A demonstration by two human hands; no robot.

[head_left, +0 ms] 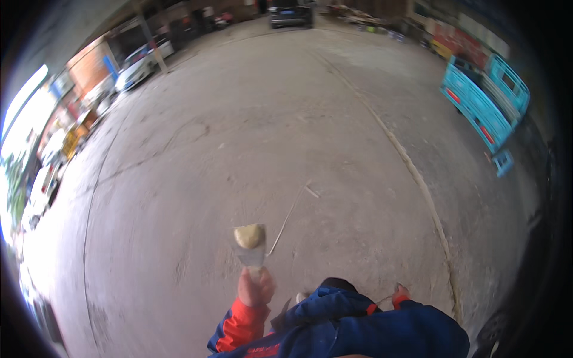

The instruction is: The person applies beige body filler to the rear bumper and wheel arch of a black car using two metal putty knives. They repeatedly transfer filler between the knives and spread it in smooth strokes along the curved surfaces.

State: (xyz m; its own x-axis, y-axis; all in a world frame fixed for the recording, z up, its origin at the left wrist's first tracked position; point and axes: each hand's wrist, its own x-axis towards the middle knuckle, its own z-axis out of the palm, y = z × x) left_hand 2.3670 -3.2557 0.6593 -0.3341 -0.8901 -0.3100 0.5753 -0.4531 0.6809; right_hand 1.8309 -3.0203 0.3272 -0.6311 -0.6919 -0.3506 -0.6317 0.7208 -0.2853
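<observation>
My left hand point(255, 287) is closed round the handle of a putty knife point(252, 257), held up in front of me above the floor. A lump of pale yellow putty point(249, 236) sits on the wide end of its blade. Off to the right, my right hand point(401, 293) is low beside my body with its fingers curled. A thin dark line shows next to it; what the fingers hold, if anything, is too small to make out. Both arms wear dark blue sleeves, the left one with a red-orange part.
On the concrete floor point(239, 149) lies a long thin pole with a short crosspiece point(312, 191). A turquoise cargo bed point(483, 107) and a small blue stool point(503, 163) stand at the right. Cars, a white one point(136, 68) and a dark one point(290, 14), are farther off.
</observation>
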